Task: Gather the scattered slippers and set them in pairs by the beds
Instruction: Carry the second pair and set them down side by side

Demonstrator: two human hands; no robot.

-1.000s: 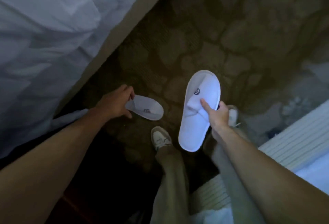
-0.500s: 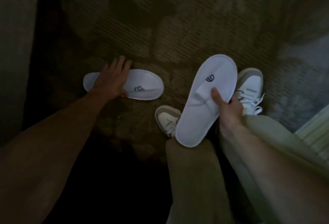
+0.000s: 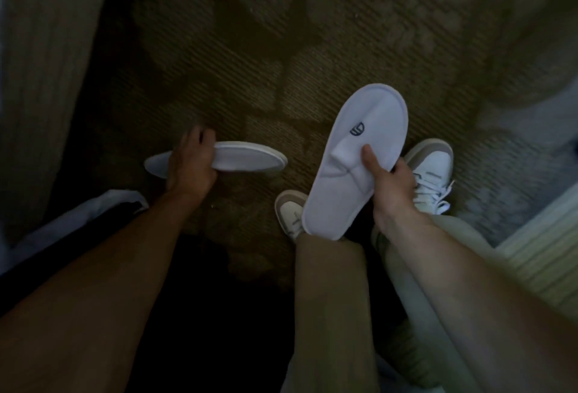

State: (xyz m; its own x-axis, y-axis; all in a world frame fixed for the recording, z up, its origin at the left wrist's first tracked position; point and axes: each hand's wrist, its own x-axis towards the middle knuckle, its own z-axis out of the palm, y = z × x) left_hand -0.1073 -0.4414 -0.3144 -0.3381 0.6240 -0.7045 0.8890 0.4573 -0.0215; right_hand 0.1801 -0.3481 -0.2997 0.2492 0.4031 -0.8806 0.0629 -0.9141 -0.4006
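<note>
Dim light, looking straight down at patterned brown carpet [image 3: 250, 58].

My left hand [image 3: 190, 167] is closed around a white slipper [image 3: 247, 158], gripping it near its middle. That slipper is tipped on edge, so I see mostly its thin rim and pale sole side; it lies crosswise in the view, one end poking out left of my knuckles, the longer end reaching right. Whether it touches the carpet or hangs just above it, I cannot tell.

My right hand [image 3: 391, 183] is closed on a second white slipper [image 3: 353, 161]. Thumb pressed on the top of the strap, remaining fingers tucked behind the sole. This one faces up toward me, toe pointing away, with a small dark logo on the toe part. It is held above my feet, its heel end overlapping my left sneaker [image 3: 289, 208] in the view.

The two slippers are apart, a gap of carpet between them.

My right sneaker [image 3: 433, 170], pale with white laces, sits just beside the right hand. Beige trouser legs [image 3: 328, 299] run down the lower middle.

Left edge: a pale upright fabric side [image 3: 43, 64]. Lower right corner: a pale ribbed fabric edge [image 3: 544, 236].
</note>
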